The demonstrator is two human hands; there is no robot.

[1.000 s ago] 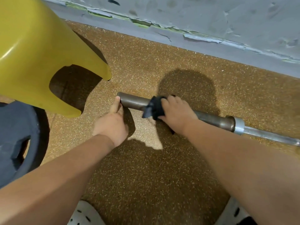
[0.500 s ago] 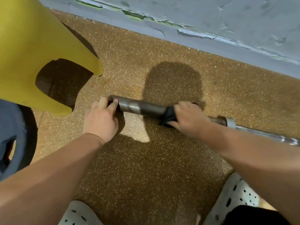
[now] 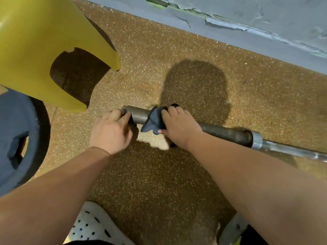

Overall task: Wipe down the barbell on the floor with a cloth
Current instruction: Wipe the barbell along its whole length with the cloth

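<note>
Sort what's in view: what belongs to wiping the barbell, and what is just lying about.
In the job:
barbell
dark cloth, wrapped on the bar
right hand, gripping the cloth
left hand, holding the bar's end

Lying about:
yellow plastic stool
dark weight plate

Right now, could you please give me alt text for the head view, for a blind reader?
A person's right hand grips a dark cloth around a barbell lying on a speckled floor, while the left hand holds the bar's end. A yellow stool and a dark weight plate stand to the left.
</note>
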